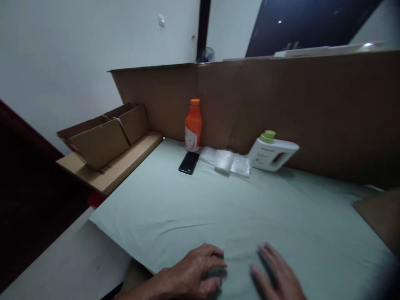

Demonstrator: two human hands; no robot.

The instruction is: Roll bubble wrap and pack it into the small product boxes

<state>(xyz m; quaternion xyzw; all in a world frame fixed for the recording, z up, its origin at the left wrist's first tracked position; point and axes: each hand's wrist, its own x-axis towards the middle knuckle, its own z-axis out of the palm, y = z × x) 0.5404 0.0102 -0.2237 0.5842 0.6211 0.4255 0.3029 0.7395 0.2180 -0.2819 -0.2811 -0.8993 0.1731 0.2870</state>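
Well in front of the orange bottle (193,123), the loosely curled left hand (198,268) and parted, blurred right hand (284,278) look empty — no handling seems under way — with the smartphone (189,163) just before that bottle, bubble wrap (224,160) and green-capped white jug (264,153) to its right, all untouched.

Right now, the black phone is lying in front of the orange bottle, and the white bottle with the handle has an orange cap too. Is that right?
Not quite: the cap on the white bottle with the handle is light green, not orange. The head view shows it. The black phone does lie in front of the orange bottle.
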